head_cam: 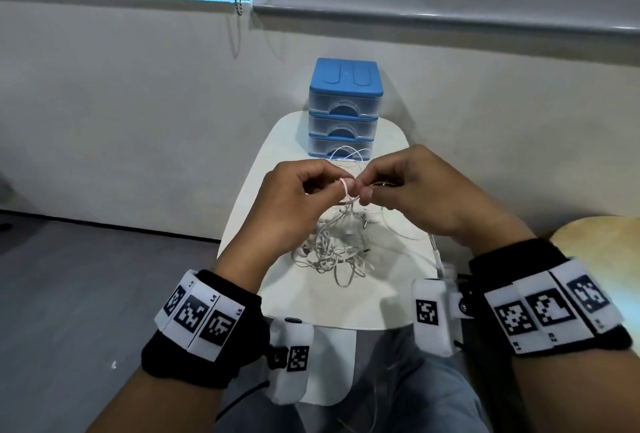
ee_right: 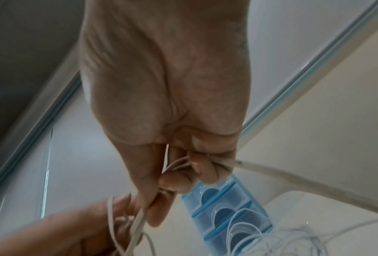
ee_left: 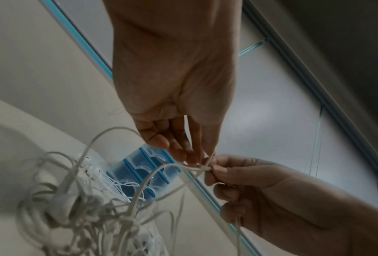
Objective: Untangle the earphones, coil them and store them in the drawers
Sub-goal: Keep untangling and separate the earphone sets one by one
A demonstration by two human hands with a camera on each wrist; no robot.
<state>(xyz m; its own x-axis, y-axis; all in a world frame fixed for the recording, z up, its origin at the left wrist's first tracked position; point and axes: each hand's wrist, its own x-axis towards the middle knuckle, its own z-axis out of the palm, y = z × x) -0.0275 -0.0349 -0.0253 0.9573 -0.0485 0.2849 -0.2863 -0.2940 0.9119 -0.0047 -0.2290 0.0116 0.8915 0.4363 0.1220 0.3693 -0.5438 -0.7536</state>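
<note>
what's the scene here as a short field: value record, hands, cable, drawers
left hand: pinches a small loop of earphone cable
right hand: pinches the same cable, fingertips close to the left's
tangle: heap of white earphones on the table, below the hands
drawers: blue three-drawer unit at the far end of the table, all drawers look shut
stage: untangling, nothing visibly coiled yet
</note>
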